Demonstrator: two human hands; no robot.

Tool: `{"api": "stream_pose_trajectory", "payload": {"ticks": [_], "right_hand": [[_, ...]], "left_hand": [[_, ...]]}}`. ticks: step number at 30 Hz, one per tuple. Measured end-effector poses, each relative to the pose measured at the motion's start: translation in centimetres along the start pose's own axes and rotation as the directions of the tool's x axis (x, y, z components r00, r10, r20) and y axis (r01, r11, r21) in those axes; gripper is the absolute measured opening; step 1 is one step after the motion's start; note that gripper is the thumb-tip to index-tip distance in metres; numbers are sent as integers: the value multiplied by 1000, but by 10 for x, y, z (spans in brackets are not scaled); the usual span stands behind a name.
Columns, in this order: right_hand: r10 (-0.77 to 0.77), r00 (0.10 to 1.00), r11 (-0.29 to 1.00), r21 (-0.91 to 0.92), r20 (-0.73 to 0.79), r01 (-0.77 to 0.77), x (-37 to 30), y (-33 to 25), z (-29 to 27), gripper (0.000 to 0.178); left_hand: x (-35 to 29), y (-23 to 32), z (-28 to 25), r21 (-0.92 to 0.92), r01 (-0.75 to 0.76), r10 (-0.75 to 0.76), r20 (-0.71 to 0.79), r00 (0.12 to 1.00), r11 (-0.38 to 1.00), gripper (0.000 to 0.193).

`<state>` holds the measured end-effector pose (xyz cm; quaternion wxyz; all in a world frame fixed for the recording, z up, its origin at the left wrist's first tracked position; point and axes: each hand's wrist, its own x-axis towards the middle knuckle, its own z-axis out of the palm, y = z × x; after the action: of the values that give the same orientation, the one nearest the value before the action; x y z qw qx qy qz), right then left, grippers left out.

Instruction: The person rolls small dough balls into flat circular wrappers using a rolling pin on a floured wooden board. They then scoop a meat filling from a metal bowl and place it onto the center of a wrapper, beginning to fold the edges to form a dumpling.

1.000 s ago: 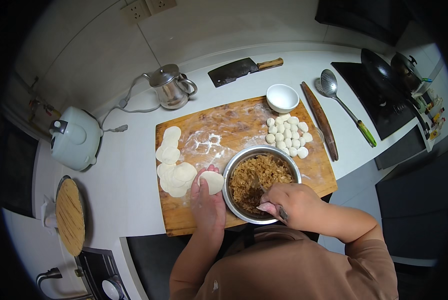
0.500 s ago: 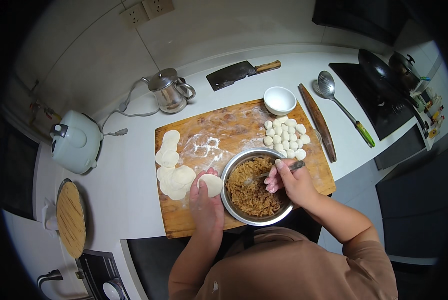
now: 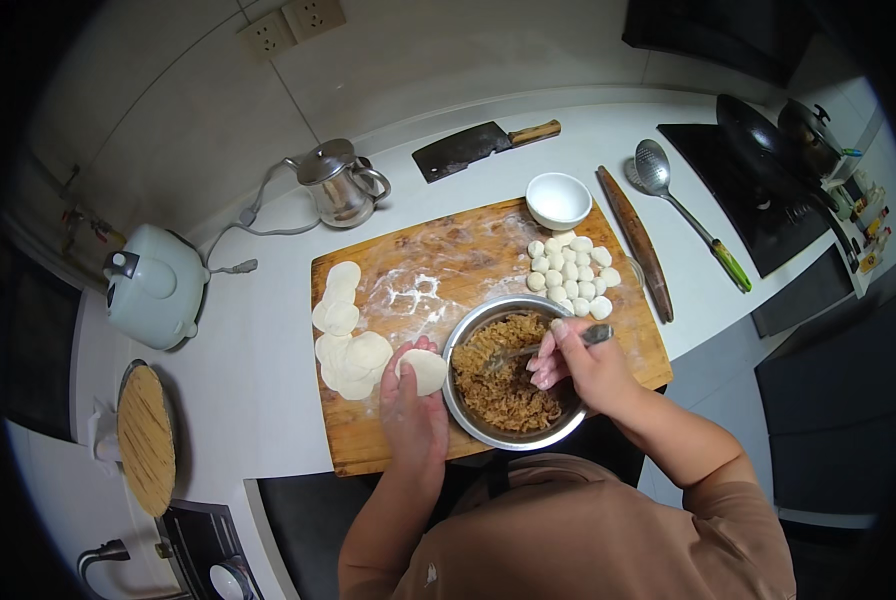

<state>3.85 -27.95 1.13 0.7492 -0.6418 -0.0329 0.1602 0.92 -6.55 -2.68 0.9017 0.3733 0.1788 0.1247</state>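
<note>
A round dough wrapper (image 3: pixel 424 371) rests on the fingers of my left hand (image 3: pixel 415 415), with the thumb over its edge. Just right of it stands a steel bowl (image 3: pixel 455 408) of brown minced filling (image 3: pixel 513 392). My right hand (image 3: pixel 583 365), above the bowl's right side, grips a metal spoon (image 3: pixel 596 334) whose lower end is in the filling. More flat wrappers (image 3: pixel 353 362) overlap at the left of the floured wooden board (image 3: pixel 388 235). Several small dough balls (image 3: pixel 569 270) are grouped on its right part.
A white bowl (image 3: pixel 559 201) is at the board's far edge. Beyond lie a cleaver (image 3: pixel 463 150), a rolling pin (image 3: pixel 636 245) and a skimmer (image 3: pixel 690 217). A steel kettle (image 3: pixel 340 185) and a rice cooker (image 3: pixel 155 287) stand to the left; a cooktop (image 3: pixel 733 200) is at right.
My right hand and the spoon have shifted very slightly over the filling. My left hand keeps the wrapper in nearly the same place.
</note>
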Motion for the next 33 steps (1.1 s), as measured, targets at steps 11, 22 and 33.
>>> {"api": "stream_pose_trajectory", "payload": {"ticks": [11,22,33], "right_hand": [[-87,992,974,200,-92,104,-3,-6,-42,39],[-211,978,907,372,-5,197,-9,-28,-46,39],[-188,981,981,53,48,186,-12,-24,-49,36]], "left_hand": [[-5,21,15,23,134,-136,189,972,991,50],[-17,21,63,112,320,-334,159,929,941,47],[-17,19,62,-25,420,-402,244,883,907,56]]}}
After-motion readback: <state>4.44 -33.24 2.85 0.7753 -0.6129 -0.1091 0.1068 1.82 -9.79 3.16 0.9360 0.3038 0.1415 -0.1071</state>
